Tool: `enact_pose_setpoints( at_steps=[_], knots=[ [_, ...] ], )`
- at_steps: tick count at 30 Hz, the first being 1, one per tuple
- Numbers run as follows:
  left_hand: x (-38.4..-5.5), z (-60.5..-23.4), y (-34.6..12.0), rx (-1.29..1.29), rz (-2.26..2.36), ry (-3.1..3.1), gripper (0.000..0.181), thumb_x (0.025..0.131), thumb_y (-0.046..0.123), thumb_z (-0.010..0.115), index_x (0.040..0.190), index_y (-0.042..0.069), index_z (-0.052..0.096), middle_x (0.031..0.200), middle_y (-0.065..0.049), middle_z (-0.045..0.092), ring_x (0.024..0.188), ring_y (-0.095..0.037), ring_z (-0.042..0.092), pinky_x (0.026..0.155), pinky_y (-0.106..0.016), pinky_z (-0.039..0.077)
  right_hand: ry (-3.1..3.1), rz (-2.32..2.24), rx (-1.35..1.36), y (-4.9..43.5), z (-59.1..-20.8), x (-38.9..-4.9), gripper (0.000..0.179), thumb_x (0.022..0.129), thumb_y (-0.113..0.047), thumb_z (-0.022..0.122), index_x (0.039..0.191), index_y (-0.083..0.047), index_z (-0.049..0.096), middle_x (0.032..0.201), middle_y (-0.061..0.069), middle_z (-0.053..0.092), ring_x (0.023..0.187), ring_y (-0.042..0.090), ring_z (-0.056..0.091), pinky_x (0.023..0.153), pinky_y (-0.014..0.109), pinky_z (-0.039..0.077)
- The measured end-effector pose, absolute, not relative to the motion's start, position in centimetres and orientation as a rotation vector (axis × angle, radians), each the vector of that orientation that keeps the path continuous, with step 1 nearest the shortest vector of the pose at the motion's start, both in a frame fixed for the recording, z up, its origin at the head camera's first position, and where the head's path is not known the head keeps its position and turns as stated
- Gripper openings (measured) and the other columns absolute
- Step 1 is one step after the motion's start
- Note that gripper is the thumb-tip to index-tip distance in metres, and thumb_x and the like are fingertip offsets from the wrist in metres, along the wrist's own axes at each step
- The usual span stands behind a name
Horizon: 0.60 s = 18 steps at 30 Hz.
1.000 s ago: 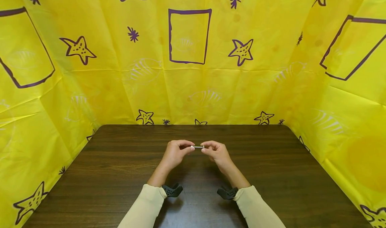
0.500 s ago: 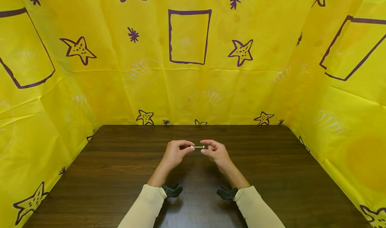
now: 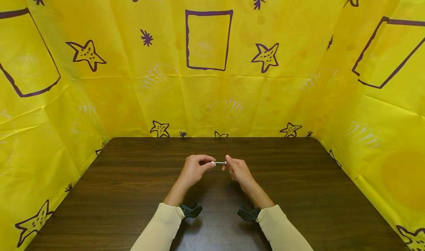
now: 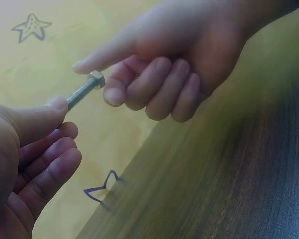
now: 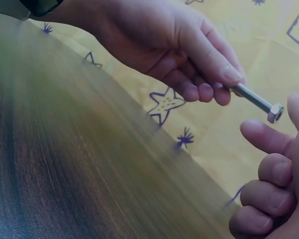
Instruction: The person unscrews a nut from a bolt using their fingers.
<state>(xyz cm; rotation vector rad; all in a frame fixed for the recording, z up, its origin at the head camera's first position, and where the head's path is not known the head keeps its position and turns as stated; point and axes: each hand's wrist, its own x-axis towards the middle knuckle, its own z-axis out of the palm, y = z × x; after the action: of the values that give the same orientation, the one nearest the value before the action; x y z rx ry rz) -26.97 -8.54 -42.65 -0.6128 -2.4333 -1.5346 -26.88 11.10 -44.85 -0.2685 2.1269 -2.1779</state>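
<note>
In the head view my left hand [image 3: 195, 168] pinches a metal bolt [image 3: 219, 162] by its left end, between thumb and fingers. The threaded shank [image 4: 80, 94] points toward my right hand [image 3: 239, 172], and a hex nut [image 5: 275, 113] sits at that end. The bolt's other end is hidden in the left fingertips. My right thumb and index finger [image 5: 261, 135] are spread on either side of the nut; a narrow gap shows in the right wrist view. The other right fingers [image 4: 162, 89] are curled in and hold nothing.
Both hands are above a dark wood-grain table [image 3: 132, 192]. Yellow cloth [image 3: 206, 107] with purple starfish drawings hangs behind it and along both sides. Dark bands [image 3: 249, 214] are worn on the wrists.
My right thumb and finger pinched the nut, came off it, and the hand has since turned, its fingers now set differently about the nut. The left hand keeps its pinch, shifting slightly right.
</note>
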Motion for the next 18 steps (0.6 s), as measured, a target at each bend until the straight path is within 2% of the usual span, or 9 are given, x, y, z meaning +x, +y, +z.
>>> enact_pose_setpoints(
  at_steps=[6,11,15,18],
  knots=[
    [-26.93,-42.67,-8.59,-0.617,-1.531,-2.441,0.008,0.085,0.011,0.076,0.092,0.009,0.077,0.076,0.002,0.069,0.064,-0.012,0.062,0.057,-0.029,0.050,2.111,-2.177,-0.297,11.07,-45.05,-26.98,0.045,0.100,-0.036,0.056,0.074,0.000,0.063,0.045,-0.006,0.031,0.039,0.006,0.020,0.040,0.022,0.018],
    [-26.92,-42.59,-8.63,-0.614,-1.543,-2.437,0.009,0.085,0.010,0.076,0.093,0.007,0.077,0.077,0.000,0.070,0.064,-0.013,0.063,0.058,-0.029,0.050,2.053,-2.221,-0.360,11.27,-45.23,-27.14,0.035,0.098,-0.029,0.059,0.077,-0.002,0.064,0.047,-0.006,0.032,0.041,0.007,0.021,0.041,0.022,0.018],
    [-26.89,-42.49,-8.67,-0.600,-1.539,-2.443,0.008,0.085,0.010,0.076,0.093,0.010,0.077,0.077,0.001,0.070,0.065,-0.013,0.063,0.059,-0.029,0.051,1.978,-2.266,-0.418,11.42,-45.22,-27.13,0.021,0.097,-0.019,0.062,0.081,-0.006,0.064,0.049,-0.005,0.032,0.041,0.007,0.023,0.042,0.022,0.019],
    [-26.86,-42.45,-8.73,-0.603,-1.543,-2.442,0.010,0.085,0.011,0.076,0.094,0.007,0.077,0.078,0.000,0.070,0.066,-0.015,0.064,0.060,-0.030,0.052,1.943,-2.286,-0.451,11.56,-45.14,-27.04,0.012,0.095,-0.013,0.063,0.085,-0.007,0.065,0.050,-0.006,0.033,0.042,0.006,0.024,0.042,0.022,0.020]
  ],
)
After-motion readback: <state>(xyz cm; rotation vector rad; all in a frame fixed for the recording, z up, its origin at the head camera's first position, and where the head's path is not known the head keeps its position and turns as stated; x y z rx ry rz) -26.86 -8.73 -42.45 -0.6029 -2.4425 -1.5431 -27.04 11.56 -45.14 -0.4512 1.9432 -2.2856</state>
